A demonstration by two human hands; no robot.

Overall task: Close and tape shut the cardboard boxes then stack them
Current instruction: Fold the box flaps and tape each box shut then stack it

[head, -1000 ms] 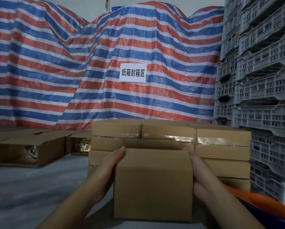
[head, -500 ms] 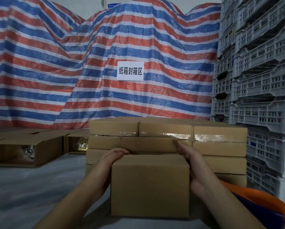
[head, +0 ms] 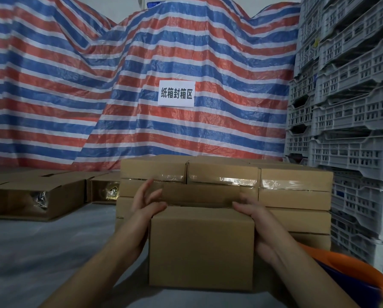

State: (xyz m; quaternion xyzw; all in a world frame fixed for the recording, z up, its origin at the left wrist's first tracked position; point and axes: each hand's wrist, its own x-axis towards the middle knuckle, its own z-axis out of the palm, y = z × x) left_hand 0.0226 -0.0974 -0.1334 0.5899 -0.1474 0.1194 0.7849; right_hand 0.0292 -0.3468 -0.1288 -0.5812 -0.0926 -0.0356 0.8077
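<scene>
You held the box [head: 201, 247] in front of you, both hands on it, just short of the stack [head: 226, 187] of taped boxes. Your left hand [head: 146, 206] sat at the box's upper left corner, thumb curled over the top edge, fingers partly straight and reaching up past it toward the stack. Your right hand [head: 258, 227] clasped the box's right side, fingers curled over the upper right corner. A flap [head: 201, 194] stood up at the far edge of the box, between your two hands; whether the top was closed, you could not tell from here.

The box rested on a grey surface [head: 41, 252]. The stack rose right behind the box, clear tape shining along its front faces. Left of the box and well apart lay open boxes [head: 37, 196] on their sides, something shiny inside. Right of the stack stood grey crates [head: 350, 121]. Behind it hung a striped tarp [head: 97, 85] with a white sign [head: 176, 93]. An orange-rimmed tub [head: 350, 270] sat near the box's lower right.
</scene>
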